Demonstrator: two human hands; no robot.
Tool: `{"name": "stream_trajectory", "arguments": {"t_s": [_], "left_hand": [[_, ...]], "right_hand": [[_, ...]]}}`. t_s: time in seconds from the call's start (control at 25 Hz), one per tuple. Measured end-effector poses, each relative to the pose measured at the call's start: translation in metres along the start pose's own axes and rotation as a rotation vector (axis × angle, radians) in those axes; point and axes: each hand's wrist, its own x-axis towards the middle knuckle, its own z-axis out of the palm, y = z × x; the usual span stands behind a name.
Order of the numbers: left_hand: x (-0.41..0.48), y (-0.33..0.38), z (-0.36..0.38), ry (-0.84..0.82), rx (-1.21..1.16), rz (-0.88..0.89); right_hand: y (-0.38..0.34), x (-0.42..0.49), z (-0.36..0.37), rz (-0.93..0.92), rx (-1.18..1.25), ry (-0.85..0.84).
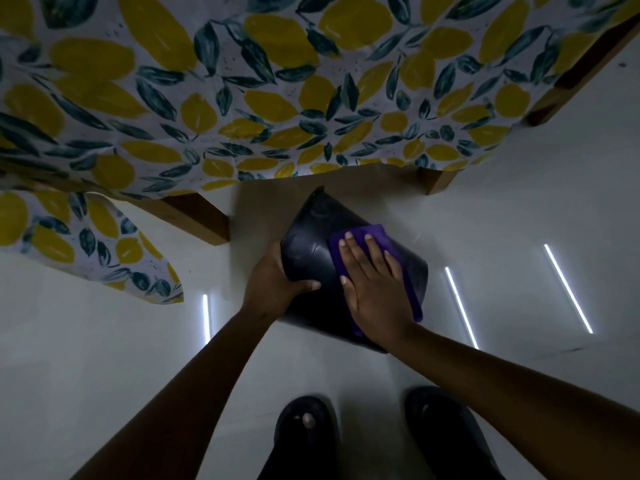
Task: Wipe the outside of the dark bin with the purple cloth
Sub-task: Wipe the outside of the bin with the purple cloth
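Lemon-yellow and teal print covers the tablecloth (242, 84) that fills the upper half of the view, one corner of it hanging down at nine o'clock beside a wooden table leg (197, 216). Moving right, the left hand (273, 282) grips the dark bin (311, 237) at its left edge, thumb lying across the bin's side and the other fingers wrapped out of sight behind it. The bin sits just right of centre, tilted, its side turned up toward the camera, over the pale glossy floor (104, 341). On its right half lies the purple cloth (372, 233), pressed flat under the right hand (374, 285), whose fingers are spread and point toward eleven o'clock; the cloth shows past the fingertips and along the hand's right edge. Toward three o'clock, bright strips of reflected light (568, 289) streak the floor. At six o'clock, two feet in dark sandals (446, 434) stand on it.
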Motion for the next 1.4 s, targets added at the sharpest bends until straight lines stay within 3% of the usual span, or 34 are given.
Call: {"name": "stream_trajectory", "arguments": {"t_s": [0.08,0.12,0.2,0.28,0.4,0.52,0.6,0.76,0.96,1.16,1.24,1.4], "left_hand": [[-0.020,-0.018,-0.001,-0.026,-0.069,-0.034],[-0.029,-0.026,-0.001,-0.021,-0.100,-0.045],[-0.040,-0.034,0.000,-0.003,-0.134,-0.048],[-0.037,-0.035,0.000,-0.011,-0.146,-0.041],[-0.033,-0.045,-0.002,-0.046,-0.166,-0.039],[-0.037,-0.059,0.001,-0.043,-0.163,-0.057],[-0.040,-0.060,0.001,-0.029,-0.161,-0.055],[-0.057,-0.069,0.000,-0.053,-0.133,-0.111],[-0.029,-0.033,-0.022,-0.050,-0.094,-0.089],[0.006,0.015,-0.003,-0.002,0.133,-0.115],[0.003,0.009,-0.001,-0.011,0.071,-0.124],[-0.001,0.014,0.009,-0.010,-0.304,-0.108]], "right_hand": [[-0.004,0.024,-0.001,-0.086,0.029,-0.010],[-0.003,0.043,-0.005,-0.040,0.093,-0.033],[0.015,0.065,-0.010,0.216,0.288,-0.073],[0.028,0.050,-0.009,0.362,0.310,-0.017],[-0.011,0.003,-0.007,0.191,0.125,0.002],[-0.028,0.032,-0.003,-0.038,0.089,-0.012],[-0.014,0.061,-0.002,0.003,0.137,-0.045],[0.022,0.047,0.002,0.303,0.254,-0.005],[0.010,0.003,0.014,0.310,0.298,0.012],[-0.017,-0.018,-0.001,0.183,0.300,-0.048],[-0.026,-0.013,-0.005,0.146,0.267,-0.018],[-0.004,0.058,-0.011,0.168,0.163,0.050]]}}
